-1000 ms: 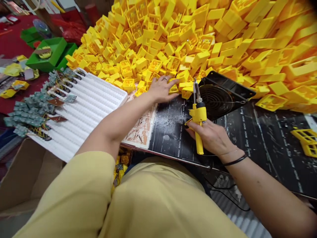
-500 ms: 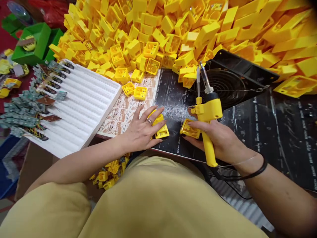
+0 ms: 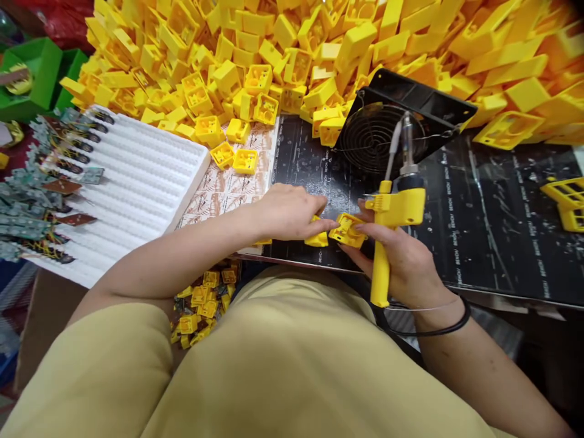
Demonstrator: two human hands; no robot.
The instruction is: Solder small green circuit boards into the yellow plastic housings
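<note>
Heap of yellow housings (image 3: 292,52) walls off the far side; black fan (image 3: 371,143) sits tilted at its front edge, behind the soldering gun (image 3: 401,207) from this view. On the left, white foam tray (image 3: 146,194) with wired circuit boards (image 3: 22,207) along its outer side, green bins (image 3: 45,79) past those. Bench (image 3: 483,237) is glossy black with printed lettering, scuffed and spattered; brown-patterned sheet (image 3: 201,204) between it and the tray. Yellow parts (image 3: 203,304) piled below bench edge. Housings are boxy hollow shells, tray ribbed, fan guard concentric rings. Right hand (image 3: 410,267) has the gun across its palm and pinches one housing (image 3: 349,230) near the bench's front edge. Left hand (image 3: 292,213) bends over a second housing (image 3: 318,238) just beside it, can't tell if gripping
</note>
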